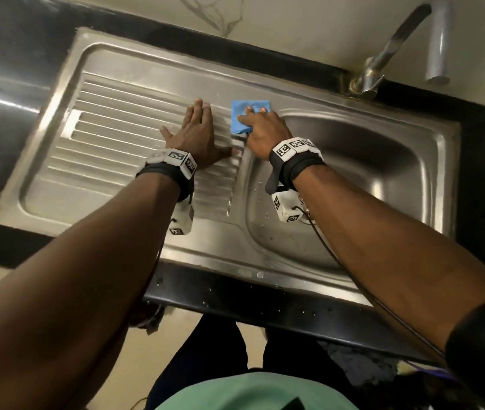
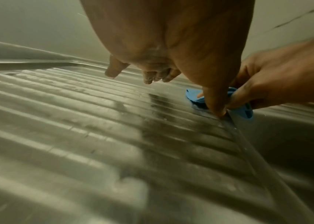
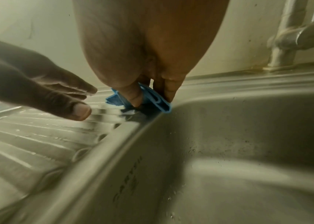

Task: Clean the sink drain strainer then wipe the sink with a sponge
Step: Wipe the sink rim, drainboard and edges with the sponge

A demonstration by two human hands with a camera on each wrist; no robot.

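Sponge (image 1: 250, 116), blue and folded, is pinched by the right hand (image 1: 265, 134) and pressed on the sink (image 1: 412, 137) rim, beside the bowl, so it can be wiped. Left hand (image 1: 197, 134) is laid flat, fingers straight, on the ribbed drainboard (image 1: 102, 137), likely for balance

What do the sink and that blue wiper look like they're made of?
The sink looks like brushed stainless steel: grey, reflective, with pressed ridges on its drainboard. The blue wiper under the right hand looks like a soft folded cloth or thin sponge cloth; layered folds show at its edge.
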